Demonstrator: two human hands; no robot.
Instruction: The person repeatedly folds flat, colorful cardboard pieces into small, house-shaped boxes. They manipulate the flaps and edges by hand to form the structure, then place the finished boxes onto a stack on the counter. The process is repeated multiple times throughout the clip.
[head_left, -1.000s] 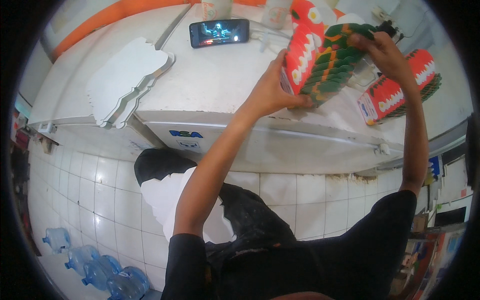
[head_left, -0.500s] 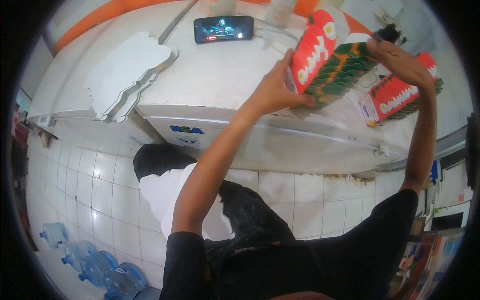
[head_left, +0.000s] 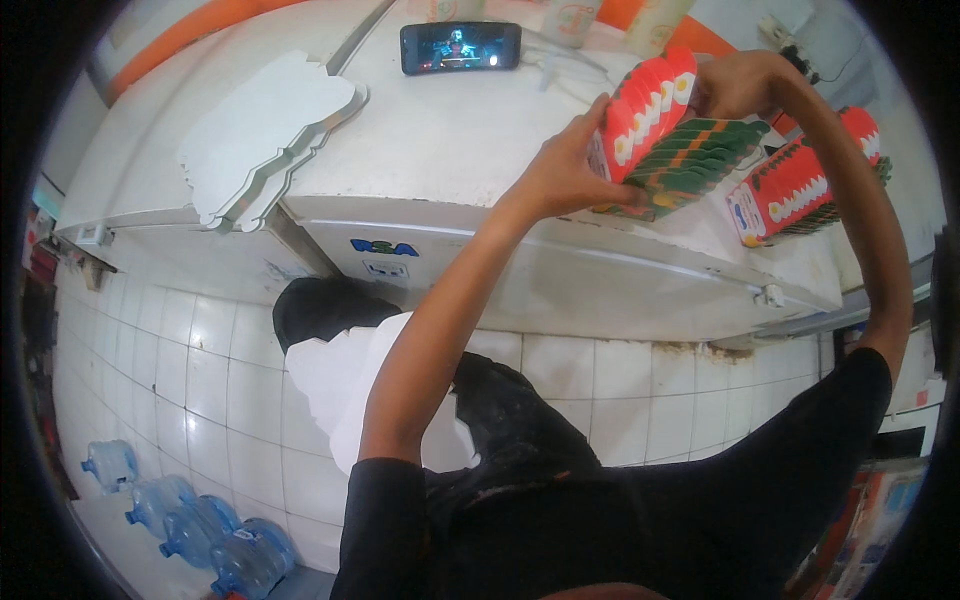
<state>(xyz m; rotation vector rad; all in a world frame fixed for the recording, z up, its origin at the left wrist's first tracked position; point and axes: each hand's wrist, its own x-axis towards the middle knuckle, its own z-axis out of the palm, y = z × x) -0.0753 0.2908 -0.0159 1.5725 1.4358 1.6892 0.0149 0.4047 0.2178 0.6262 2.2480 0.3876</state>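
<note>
A nested stack of red and green printed cardboard cartons (head_left: 695,155) leans over the counter's near edge, its flaps fanned out in layers. My left hand (head_left: 562,178) grips its left end, thumb along the lower side and fingers around the red side. At the stack's far right, my right hand (head_left: 738,85) is bent inward with curled fingers; the red flaps partly hide the fingertips, and what they hold cannot be made out. A second stack of the same cartons (head_left: 790,190) lies to the right, under my right forearm.
White die-cut card sheets (head_left: 255,130) lie on the white counter (head_left: 430,140) at left; more card (head_left: 335,375) rests on my lap. A lit phone (head_left: 460,48) stands at the back near cups (head_left: 570,22). Blue water jugs (head_left: 195,525) are on the floor.
My right hand has shifted from the upper edge of the green flaps to behind the red flaps, its fingers curling inward. The left hand keeps its grip. The view has shifted slightly.
</note>
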